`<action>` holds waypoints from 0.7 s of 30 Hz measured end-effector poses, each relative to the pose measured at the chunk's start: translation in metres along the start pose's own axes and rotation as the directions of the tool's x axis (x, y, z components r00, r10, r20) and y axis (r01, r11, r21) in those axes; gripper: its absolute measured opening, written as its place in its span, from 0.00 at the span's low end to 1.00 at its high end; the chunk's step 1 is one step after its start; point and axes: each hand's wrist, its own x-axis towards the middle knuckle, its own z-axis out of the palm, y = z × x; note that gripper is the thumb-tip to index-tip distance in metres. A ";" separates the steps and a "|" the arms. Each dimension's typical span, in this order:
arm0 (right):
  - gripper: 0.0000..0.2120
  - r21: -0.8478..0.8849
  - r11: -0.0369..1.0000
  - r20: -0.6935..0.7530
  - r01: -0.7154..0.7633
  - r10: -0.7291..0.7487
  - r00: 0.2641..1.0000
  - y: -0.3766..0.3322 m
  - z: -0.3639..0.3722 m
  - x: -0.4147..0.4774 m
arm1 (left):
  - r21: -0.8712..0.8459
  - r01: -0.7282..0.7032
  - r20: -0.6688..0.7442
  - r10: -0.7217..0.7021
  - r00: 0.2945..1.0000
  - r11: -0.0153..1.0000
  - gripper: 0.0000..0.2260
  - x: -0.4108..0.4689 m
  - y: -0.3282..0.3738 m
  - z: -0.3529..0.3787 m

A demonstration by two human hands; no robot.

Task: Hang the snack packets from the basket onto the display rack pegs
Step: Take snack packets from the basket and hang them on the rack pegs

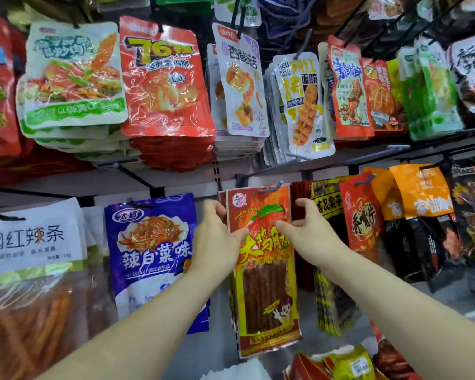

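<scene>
Your left forearm and right forearm come in from the bottom corners and converge on the lower row of the display rack. Far left in that row hangs a white-headed packet of orange strips, then a blue packet, both face out.

Just right of the blue one, your left hand pinches the red-orange packet at its upper left edge. The thumb lies across the printed front and the fingers curl round behind.

That packet hangs on a grey peg, whose upturned tip shows in front of the header. Its long axis runs up and down, header at the top, with the bottom end tilted slightly to your right and the printed face toward you. At least one more like it sits directly behind on the same peg.

Your right hand pinches the upper right edge, thumb tip on the front and the other fingers curled at the edge.

Further right hang yellow-and-black packets, a red packet and an orange packet. At the bottom edge, loose packets lie in a heap.
</scene>
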 end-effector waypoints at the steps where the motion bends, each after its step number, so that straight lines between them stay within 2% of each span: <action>1: 0.30 -0.007 1.000 0.001 0.001 -0.001 1.000 0.001 0.003 0.002 | 0.026 -0.024 -0.006 0.025 1.000 0.999 0.21 0.001 -0.002 0.000; 4: 0.18 -0.041 0.999 0.004 0.017 -0.017 1.000 0.005 0.011 0.006 | 0.167 -0.132 0.007 0.133 0.991 0.977 0.25 0.000 -0.003 -0.002; 6: 0.10 -0.046 0.998 -0.026 0.031 -0.032 0.999 0.009 0.015 0.008 | 0.265 -0.194 -0.006 0.203 0.979 0.945 0.33 -0.001 -0.006 -0.006; 9: 0.06 -0.044 0.998 -0.065 0.036 -0.038 0.997 0.011 0.018 0.011 | 0.323 -0.253 0.010 0.264 0.965 0.912 0.41 0.000 -0.010 -0.012; 13: 0.08 -0.106 0.994 -0.106 0.018 -0.029 0.994 0.012 0.021 0.019 | 0.441 -0.279 0.106 0.259 0.960 0.853 0.35 0.011 -0.014 -0.010; 16: 0.11 -0.202 0.979 -0.080 0.001 -0.017 0.997 0.009 0.026 0.023 | 0.540 -0.245 0.127 0.210 0.969 0.805 0.32 0.023 -0.016 -0.004; 19: 0.21 -0.246 0.969 -0.030 -0.035 0.028 0.999 0.008 0.029 0.020 | 0.570 -0.217 0.123 0.178 0.976 0.793 0.29 0.028 -0.016 -0.004; 21: 0.28 -0.231 0.972 -0.013 -0.034 0.032 0.999 0.007 0.028 0.015 | 0.580 -0.255 0.165 0.194 0.967 0.774 0.29 0.025 -0.015 -0.008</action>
